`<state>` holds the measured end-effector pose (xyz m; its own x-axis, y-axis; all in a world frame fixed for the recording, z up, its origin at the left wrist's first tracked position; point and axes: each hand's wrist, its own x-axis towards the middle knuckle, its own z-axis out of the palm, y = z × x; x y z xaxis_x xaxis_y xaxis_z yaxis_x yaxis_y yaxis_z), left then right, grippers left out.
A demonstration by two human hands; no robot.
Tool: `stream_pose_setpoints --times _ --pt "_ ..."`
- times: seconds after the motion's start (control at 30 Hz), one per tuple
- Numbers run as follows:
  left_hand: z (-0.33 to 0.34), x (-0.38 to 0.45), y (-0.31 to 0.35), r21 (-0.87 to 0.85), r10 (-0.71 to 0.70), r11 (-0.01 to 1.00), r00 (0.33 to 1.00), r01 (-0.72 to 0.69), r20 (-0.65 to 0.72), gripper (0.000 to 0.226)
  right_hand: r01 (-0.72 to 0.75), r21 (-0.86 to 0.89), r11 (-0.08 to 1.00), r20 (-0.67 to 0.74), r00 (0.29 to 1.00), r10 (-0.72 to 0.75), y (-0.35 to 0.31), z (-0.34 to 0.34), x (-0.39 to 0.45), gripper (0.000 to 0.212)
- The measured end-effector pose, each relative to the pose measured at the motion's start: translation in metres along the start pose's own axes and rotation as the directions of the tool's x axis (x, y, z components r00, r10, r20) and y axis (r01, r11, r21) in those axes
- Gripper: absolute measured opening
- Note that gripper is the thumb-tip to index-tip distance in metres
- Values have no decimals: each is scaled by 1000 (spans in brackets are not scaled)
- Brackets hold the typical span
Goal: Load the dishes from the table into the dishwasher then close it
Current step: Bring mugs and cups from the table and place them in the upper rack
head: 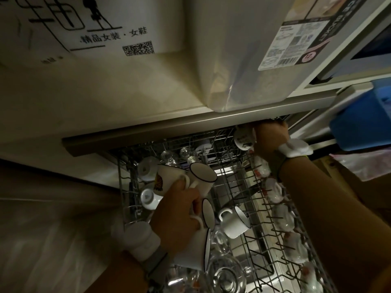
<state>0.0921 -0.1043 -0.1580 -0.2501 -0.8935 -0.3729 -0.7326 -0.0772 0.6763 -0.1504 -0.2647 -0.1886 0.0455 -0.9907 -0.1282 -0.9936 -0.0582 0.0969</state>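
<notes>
Left hand (177,214) has fingers curled through mug handles, gripping a bunch of white dark-rimmed mugs (203,178) at once, held over the near-left part of the wire rack (264,225). Right hand (268,138) at the rack's far-right corner, fingers curled on a small printed cup (243,138) under the counter edge (190,121). Another white mug (232,223) lies tilted mid-rack, just right of the left hand. Small cups (149,197) sit along the rack's left side, clear glasses (224,275) at its near end, patterned cups (275,191) down its right row. Blue box (359,123) right of rack. Dim lighting.
</notes>
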Motion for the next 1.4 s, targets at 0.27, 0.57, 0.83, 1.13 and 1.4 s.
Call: stream_pose_setpoints --times 0.27,0.57,0.83,1.13,1.4 --pt "3 9 13 -25 27 999 1000 -26 12 30 279 -31 960 45 960 -278 -1 -1 6 42" --pt "5 4 9 3 42 999 999 -42 19 32 212 -119 970 182 965 -188 3 22 0 61" --pt "6 -1 11 -8 15 1000 1000 -15 11 18 113 -41 993 227 969 -101 -3 32 11 48" --pt "14 -4 6 14 23 1000 1000 -23 -5 17 197 -89 976 164 970 -180 -4 34 8 60" --pt "18 -3 6 4 13 1000 1000 -13 3 22 247 -140 959 115 966 -232 -7 50 18 48"
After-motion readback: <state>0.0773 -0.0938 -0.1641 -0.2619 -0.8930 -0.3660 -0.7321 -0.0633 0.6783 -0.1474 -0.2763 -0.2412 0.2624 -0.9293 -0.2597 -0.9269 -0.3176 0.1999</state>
